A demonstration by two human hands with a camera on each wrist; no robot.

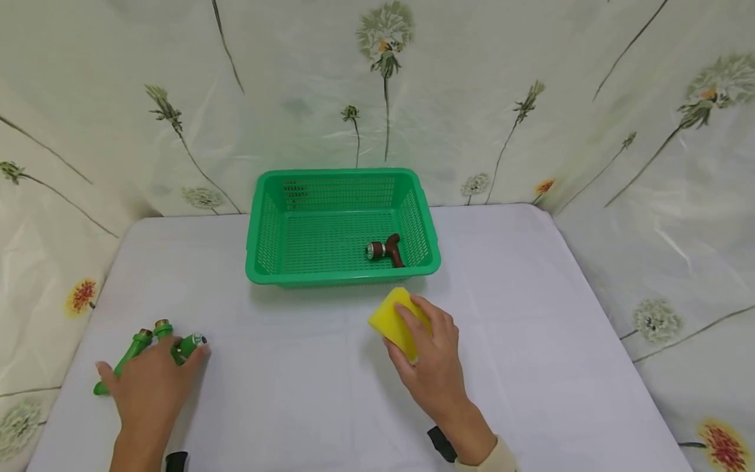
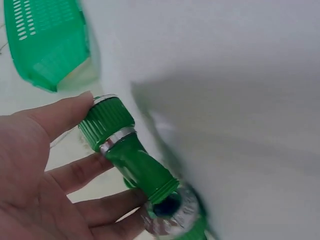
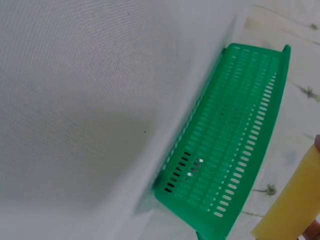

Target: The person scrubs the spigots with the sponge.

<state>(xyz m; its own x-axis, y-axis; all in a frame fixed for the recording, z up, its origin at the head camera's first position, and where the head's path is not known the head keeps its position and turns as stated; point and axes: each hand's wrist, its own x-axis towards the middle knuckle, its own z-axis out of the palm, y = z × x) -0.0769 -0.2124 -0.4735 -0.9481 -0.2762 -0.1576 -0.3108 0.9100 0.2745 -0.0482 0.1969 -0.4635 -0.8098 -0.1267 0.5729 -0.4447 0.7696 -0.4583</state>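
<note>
At the left of the table, my left hand (image 1: 152, 380) reaches down over green plastic taps. Its thumb and fingers pinch the ribbed knob of one green tap (image 2: 142, 165), which has silver bands. Beside it lies another green tap (image 1: 131, 354), long and slanting, with a brass-coloured end, partly covered by the hand. My right hand (image 1: 433, 360) holds a yellow sponge (image 1: 392, 321) between thumb and fingers, just in front of the basket. In the right wrist view, the sponge (image 3: 290, 200) shows at the lower right edge with only bits of fingers.
A green perforated basket (image 1: 342, 278) stands at the back middle of the white-covered table (image 1: 295, 393). Inside, at its right front, lies a brown tap (image 1: 392, 250) with a silver-ringed knob. Flower-patterned sheeting (image 1: 307, 105) hangs behind and along both sides.
</note>
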